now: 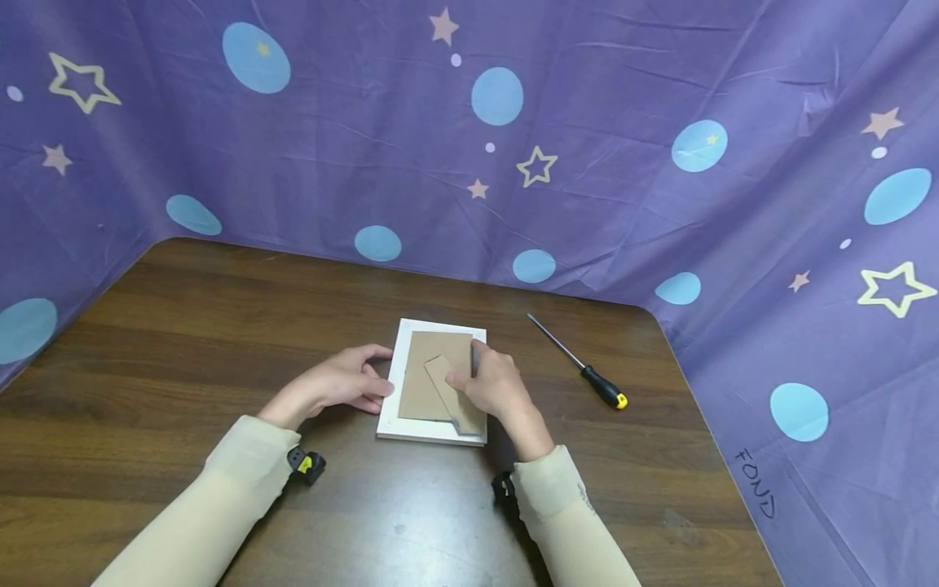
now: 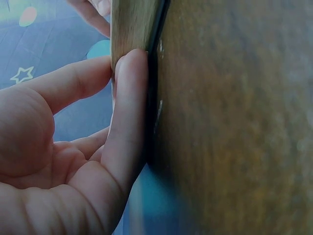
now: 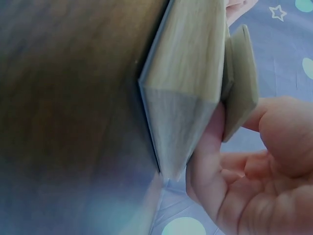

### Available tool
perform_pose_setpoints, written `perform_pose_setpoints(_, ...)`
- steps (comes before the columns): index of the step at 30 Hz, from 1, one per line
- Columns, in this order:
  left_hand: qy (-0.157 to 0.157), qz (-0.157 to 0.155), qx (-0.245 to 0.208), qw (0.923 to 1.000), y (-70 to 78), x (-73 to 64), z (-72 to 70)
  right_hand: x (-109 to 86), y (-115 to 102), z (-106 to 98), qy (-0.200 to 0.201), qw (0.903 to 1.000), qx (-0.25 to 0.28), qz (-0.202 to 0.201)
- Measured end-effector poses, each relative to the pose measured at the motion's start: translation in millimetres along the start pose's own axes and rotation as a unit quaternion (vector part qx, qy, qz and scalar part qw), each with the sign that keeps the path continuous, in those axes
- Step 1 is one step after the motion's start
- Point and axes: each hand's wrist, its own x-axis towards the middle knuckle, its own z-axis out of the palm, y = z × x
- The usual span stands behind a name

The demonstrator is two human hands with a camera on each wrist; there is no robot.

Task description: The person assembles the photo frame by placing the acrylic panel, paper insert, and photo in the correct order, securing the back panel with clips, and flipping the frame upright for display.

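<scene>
Head: screwdriver (image 1: 597, 382), wht frame (image 1: 421, 428), wrists: tan sides (image 3: 190, 54)

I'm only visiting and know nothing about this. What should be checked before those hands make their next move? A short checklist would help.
1. White frame lying flat on the table: ok.
2. Left hand touching the frame: ok, at its left edge.
3. Right hand on the cardboard strip: ok, thumb on top.
4. Strip flat against the frame: not ok, its near end stands off in the right wrist view.
5. Brown panel firmly fastened: cannot tell.
6. Screwdriver away from both hands: ok, it lies to the right.
</scene>
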Motion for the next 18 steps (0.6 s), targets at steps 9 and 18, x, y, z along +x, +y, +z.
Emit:
perform_pose_setpoints(9,0.005,0.001,0.004,1.0,-0.7,1.3,0.1,2.8,6.4,-0.4,-0.027,0.9995,0.002,0.015)
perform_pose_setpoints(18,0.011,0.007,0.008,0.9999,-1.4,2.3,1.3,2.3,7.9,-2.8,-0.037,0.9991,0.014,0.016)
